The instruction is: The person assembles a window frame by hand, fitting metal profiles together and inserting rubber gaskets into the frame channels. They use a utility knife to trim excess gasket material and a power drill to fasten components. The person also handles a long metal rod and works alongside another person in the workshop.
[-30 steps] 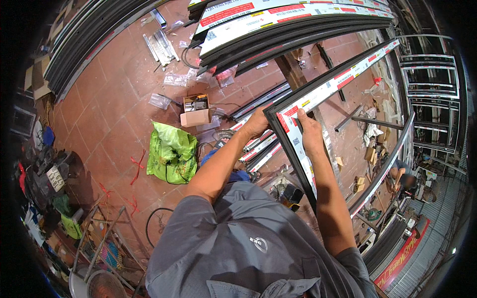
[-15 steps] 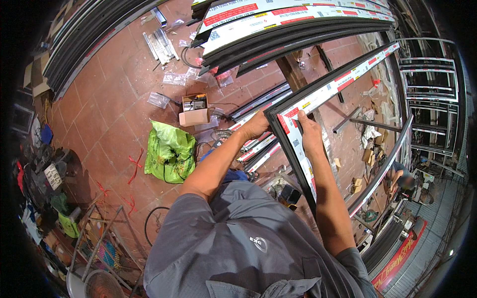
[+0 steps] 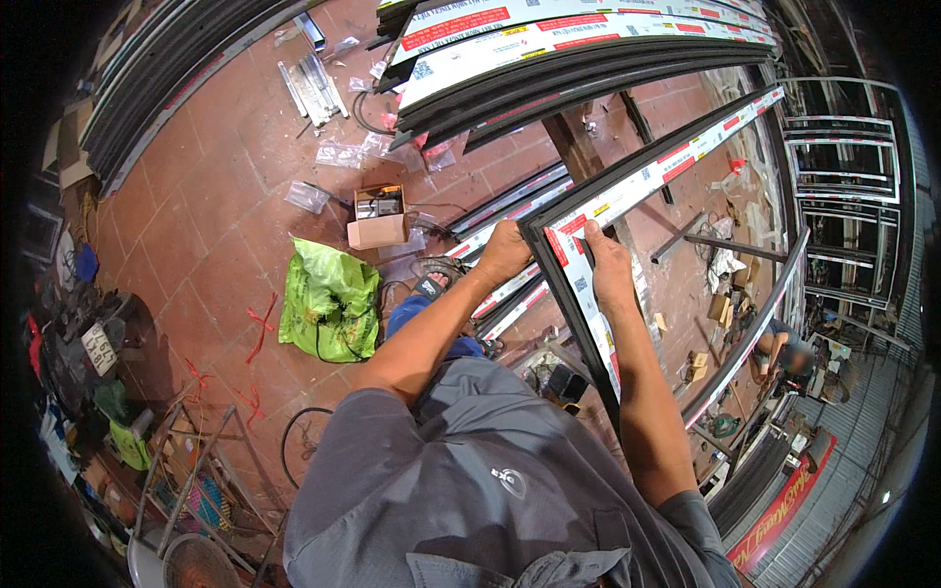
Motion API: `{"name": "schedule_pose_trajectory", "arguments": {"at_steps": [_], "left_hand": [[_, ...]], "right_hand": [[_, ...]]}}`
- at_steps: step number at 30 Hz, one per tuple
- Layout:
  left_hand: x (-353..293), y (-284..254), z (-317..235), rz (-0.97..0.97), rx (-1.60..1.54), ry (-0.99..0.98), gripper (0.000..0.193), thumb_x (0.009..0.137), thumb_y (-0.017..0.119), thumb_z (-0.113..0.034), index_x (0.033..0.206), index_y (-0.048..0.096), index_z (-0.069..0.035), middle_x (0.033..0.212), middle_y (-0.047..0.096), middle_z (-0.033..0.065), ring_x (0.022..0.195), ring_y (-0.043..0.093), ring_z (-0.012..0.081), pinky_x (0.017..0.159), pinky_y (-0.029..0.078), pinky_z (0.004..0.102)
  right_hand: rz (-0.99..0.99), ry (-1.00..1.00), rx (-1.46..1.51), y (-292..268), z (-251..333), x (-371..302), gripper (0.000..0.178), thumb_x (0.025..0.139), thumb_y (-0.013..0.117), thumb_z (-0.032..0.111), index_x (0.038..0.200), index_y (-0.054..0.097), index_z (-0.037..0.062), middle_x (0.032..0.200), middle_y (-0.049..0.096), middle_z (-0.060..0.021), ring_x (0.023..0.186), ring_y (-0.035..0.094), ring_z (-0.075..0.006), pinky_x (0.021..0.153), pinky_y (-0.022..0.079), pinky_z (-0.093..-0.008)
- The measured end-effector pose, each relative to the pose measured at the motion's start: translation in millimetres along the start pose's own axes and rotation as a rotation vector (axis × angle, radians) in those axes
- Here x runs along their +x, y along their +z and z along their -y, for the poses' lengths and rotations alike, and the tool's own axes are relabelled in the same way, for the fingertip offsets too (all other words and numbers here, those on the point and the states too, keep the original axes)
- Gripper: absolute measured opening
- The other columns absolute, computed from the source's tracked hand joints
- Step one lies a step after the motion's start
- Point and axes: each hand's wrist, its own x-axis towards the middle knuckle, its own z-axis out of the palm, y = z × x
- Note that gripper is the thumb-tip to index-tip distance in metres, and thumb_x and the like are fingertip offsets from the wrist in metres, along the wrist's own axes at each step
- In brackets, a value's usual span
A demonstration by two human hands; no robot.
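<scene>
A black metal frame [image 3: 676, 160], its face covered with white and red protective film, is held up in front of me with one corner toward my left. My left hand [image 3: 506, 252] is closed against the outer edge of that corner; its fingertips are partly hidden. Just inside the corner, my right hand [image 3: 610, 263] grips the nearer side of the frame, with the thumb lying up along the filmed face. One long side runs away to the far right, while the other comes back toward my body behind my right forearm.
Stacked filmed profiles [image 3: 588, 44] lie across the far side. On the tiled floor are an open cardboard box [image 3: 379, 230], a green plastic bag [image 3: 330, 299] and small clear packets [image 3: 338, 154]. Another person [image 3: 774, 345] is low at the right, beyond a long profile [image 3: 750, 338].
The floor scene has shifted slightly left, and more of my sandalled foot shows beside my left forearm. Both hands keep their hold at the frame's corner, almost unmoved.
</scene>
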Motion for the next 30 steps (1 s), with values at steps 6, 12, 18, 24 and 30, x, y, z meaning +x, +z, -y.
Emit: {"name": "schedule_pose_trajectory", "arguments": {"at_steps": [6, 12, 18, 24, 30], "left_hand": [[0.0, 7.8, -0.1, -0.062, 0.131, 0.09, 0.027, 0.098, 0.07, -0.013, 0.121, 0.072, -0.002, 0.114, 0.075, 0.0042, 0.102, 0.065, 0.0129, 0.093, 0.052, 0.0318], [-1.4, 12.8, 11.9, -0.063, -0.025, 0.11, 0.026, 0.099, 0.069, -0.012, 0.122, 0.072, -0.002, 0.116, 0.074, 0.0033, 0.106, 0.065, 0.0132, 0.096, 0.052, 0.0322], [-3.7, 13.3, 7.6, -0.086, 0.041, 0.107, 0.025, 0.099, 0.069, -0.014, 0.12, 0.073, -0.001, 0.115, 0.074, 0.0027, 0.104, 0.066, 0.0141, 0.095, 0.052, 0.0315], [-0.1, 13.7, 12.9, -0.074, -0.023, 0.125, 0.024, 0.098, 0.07, -0.013, 0.119, 0.074, -0.002, 0.114, 0.075, 0.0027, 0.103, 0.066, 0.0138, 0.094, 0.052, 0.0316], [-0.3, 6.2, 20.1, -0.059, 0.068, 0.093, 0.025, 0.097, 0.07, -0.013, 0.12, 0.074, -0.004, 0.114, 0.075, 0.0026, 0.103, 0.066, 0.0139, 0.094, 0.052, 0.0324]], "right_hand": [[-0.023, -0.027, 0.025, 2.3, -0.9, -0.9, 0.057, 0.104, 0.061, 0.048, 0.102, 0.076, -0.0073, 0.091, 0.074, -0.0112, 0.081, 0.065, -0.0144, 0.077, 0.052, -0.0294], [0.083, 0.111, 0.237, -4.4, 6.0, 1.4, 0.056, 0.104, 0.062, 0.048, 0.108, 0.072, -0.0067, 0.098, 0.075, -0.0112, 0.082, 0.068, -0.0144, 0.077, 0.054, -0.0291], [0.072, 0.099, 0.218, -5.1, 5.4, 0.4, 0.054, 0.104, 0.061, 0.047, 0.111, 0.071, -0.0054, 0.1, 0.075, -0.0102, 0.082, 0.069, -0.0136, 0.077, 0.055, -0.0283], [0.065, 0.087, 0.209, -4.5, 5.5, 0.2, 0.053, 0.105, 0.059, 0.046, 0.111, 0.072, -0.0053, 0.098, 0.075, -0.0094, 0.081, 0.068, -0.0125, 0.076, 0.053, -0.0268], [0.063, 0.062, 0.24, 1.7, 5.4, 0.2, 0.051, 0.106, 0.059, 0.044, 0.111, 0.072, -0.0047, 0.099, 0.075, -0.0094, 0.082, 0.068, -0.013, 0.077, 0.054, -0.0275]]}}
